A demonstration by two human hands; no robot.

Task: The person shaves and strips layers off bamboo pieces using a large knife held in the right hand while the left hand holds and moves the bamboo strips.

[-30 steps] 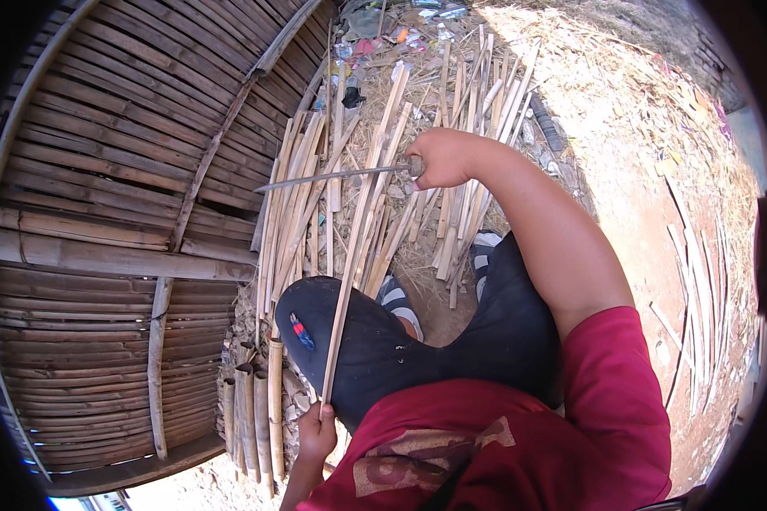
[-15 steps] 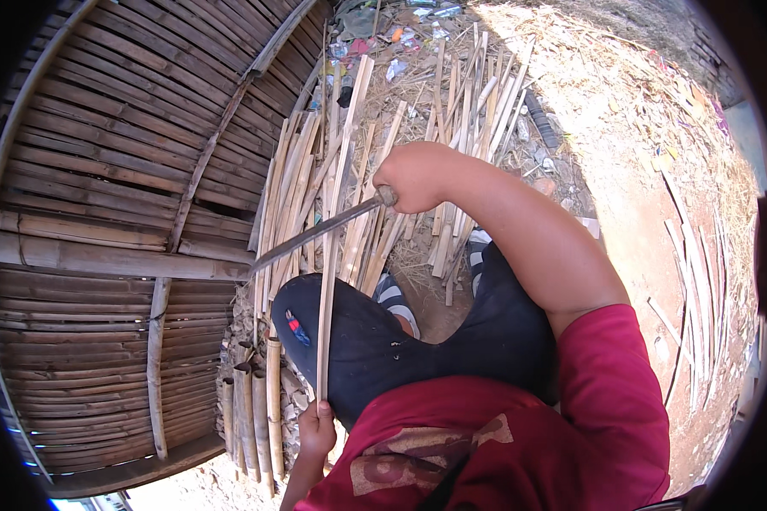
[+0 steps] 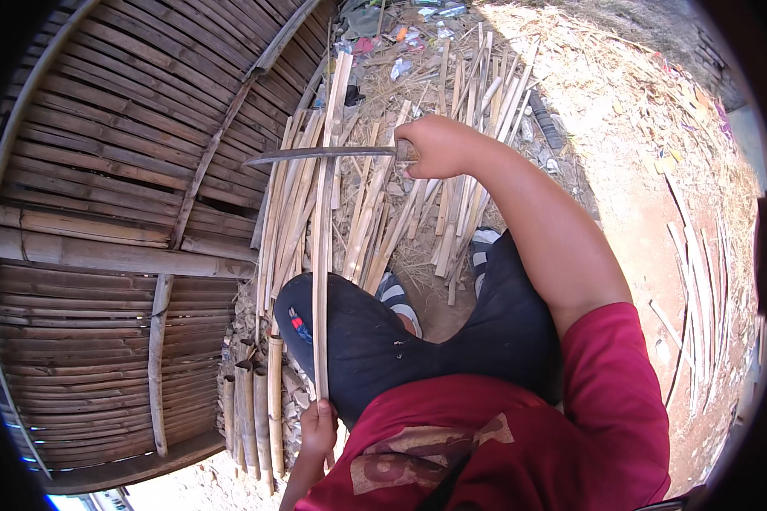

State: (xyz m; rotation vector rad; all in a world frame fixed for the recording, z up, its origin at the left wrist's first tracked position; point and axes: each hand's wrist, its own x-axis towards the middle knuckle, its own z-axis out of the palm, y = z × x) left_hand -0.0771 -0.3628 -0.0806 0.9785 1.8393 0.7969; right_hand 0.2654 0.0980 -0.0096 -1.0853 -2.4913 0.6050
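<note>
My left hand grips the near end of a long pale bamboo strip, closed round it beside my left thigh. The strip runs up over my knee and away from me, its far end above the pile of strips. In my right hand is the handle of a machete, fingers wrapped round it. Its long, slightly curved blade points left and lies across the upper part of the strip. Whether the blade touches the strip or only passes over it, I cannot tell.
Many split bamboo strips lie on the ground ahead. A slatted bamboo wall stands close on the left, with several upright bamboo poles by its foot. More thin strips lie at the right. Litter is scattered at the far side.
My right hand has moved the machete farther up along the strip, and its blade has swung from slanting to nearly level. The strip's far end has shifted left; my left hand still grips it.
</note>
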